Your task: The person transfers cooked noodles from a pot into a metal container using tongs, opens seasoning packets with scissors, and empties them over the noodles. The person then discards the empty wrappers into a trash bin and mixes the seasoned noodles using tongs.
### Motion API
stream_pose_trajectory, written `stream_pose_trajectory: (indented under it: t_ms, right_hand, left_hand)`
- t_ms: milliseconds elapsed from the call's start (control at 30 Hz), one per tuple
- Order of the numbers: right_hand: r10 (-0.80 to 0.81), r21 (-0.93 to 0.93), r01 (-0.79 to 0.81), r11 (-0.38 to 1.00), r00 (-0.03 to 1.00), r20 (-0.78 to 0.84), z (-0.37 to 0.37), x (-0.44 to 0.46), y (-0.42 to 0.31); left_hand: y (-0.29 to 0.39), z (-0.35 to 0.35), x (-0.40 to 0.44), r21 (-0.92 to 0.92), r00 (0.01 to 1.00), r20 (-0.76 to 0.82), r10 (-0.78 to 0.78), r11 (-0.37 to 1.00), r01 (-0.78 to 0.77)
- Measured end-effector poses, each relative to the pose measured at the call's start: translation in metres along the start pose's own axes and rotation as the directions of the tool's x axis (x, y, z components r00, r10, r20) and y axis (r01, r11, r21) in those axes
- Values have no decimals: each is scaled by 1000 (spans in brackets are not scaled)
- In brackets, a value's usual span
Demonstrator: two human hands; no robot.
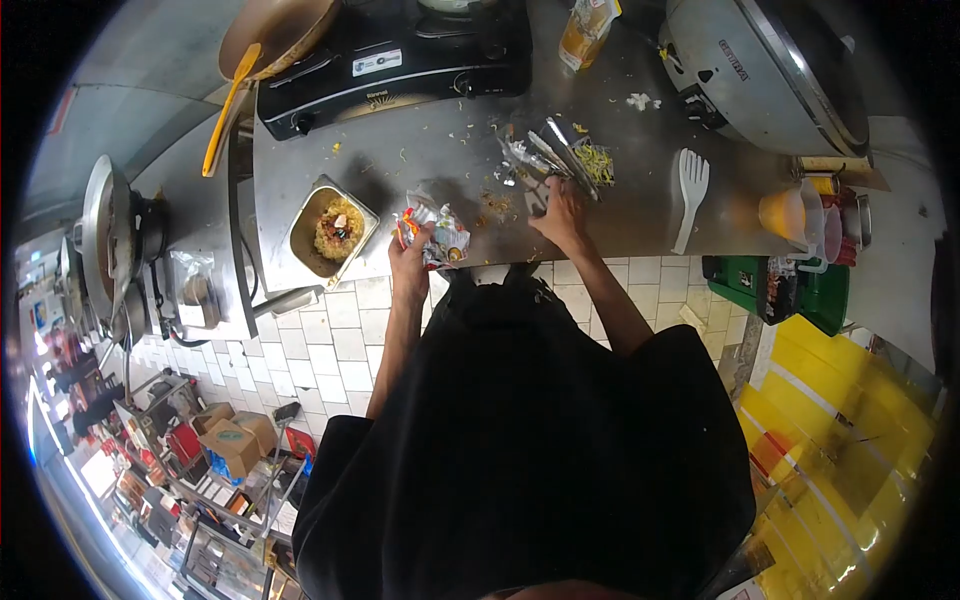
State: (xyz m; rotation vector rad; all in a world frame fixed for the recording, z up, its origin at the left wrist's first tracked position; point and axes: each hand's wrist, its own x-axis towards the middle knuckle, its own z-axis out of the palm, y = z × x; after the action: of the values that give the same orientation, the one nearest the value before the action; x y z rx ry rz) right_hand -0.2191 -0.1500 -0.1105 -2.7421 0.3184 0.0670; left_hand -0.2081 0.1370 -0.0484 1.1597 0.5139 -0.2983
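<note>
My left hand [410, 258] is closed on a crumpled plastic packet [447, 238] with red and white print, at the table's front edge. To its left stands a square metal container [300, 246] holding yellow rice or noodles with darker bits on top. My right hand [563, 220] has its fingers curled at a shiny, straight-edged metal piece [549, 150], tilted on the table; its exact kind is unclear. Shredded yellow-green food [596, 164] lies just beyond it. Brown crumbs [495, 206] are scattered between my hands.
A black gas stove [400, 70] stands at the back, with a pan [270, 35] and orange spatula [232, 108] left of it. A white slotted spatula [691, 195], a large cooker [750, 80], a sauce pouch [588, 35] and an orange cup [782, 215] are to the right.
</note>
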Motion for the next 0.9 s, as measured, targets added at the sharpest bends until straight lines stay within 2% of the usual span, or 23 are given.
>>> stream_pose_trajectory:
  t_ms: [100,233,333,400,433,533,600,667,733,833,900]
  right_hand:
    - [-117,282,96,955,991,57,6,-3,6]
    - [-95,475,75,877,995,18,-9,-32,17]
    - [-91,508,103,856,995,-47,-44,-52,38]
    - [-170,538,156,828,985,-24,-58,-61,60]
    - [-206,554,179,813,978,-13,-64,-64,65]
    - [-122,441,-83,894,901,417,-92,-57,53]
    - [-248,644,14,765,930,273,-33,-53,81]
    - [-244,713,-9,701,936,252,-18,-50,82]
    - [-122,662,-183,727,914,386,-37,-51,59]
    - [-173,644,-58,763,941,290,-26,-48,60]
    - [-230,674,8,739,943,241,-28,-46,61]
  left_hand:
    - [-12,-2,7,2,1000,28,-10,1000,10]
    - [-7,6,12,-6,999,41,-26,1000,26]
    - [0,12,11,-14,999,47,-24,1000,24]
    - [-4,12,16,-34,999,40,18,999,-17]
    - [-7,14,18,26,999,31,28,999,-29]
    - [-8,21,21,11,998,59,-22,1000,21]
    - [-9,26,19,-1,997,61,-39,999,40]
    - [-12,23,26,15,997,72,-21,1000,19]
    - [-16,19,29,15,998,59,-12,1000,11]
    - [-12,25,23,-10,1000,10,-18,1000,18]
    - [-15,17,24,-6,1000,-2,-16,1000,16]
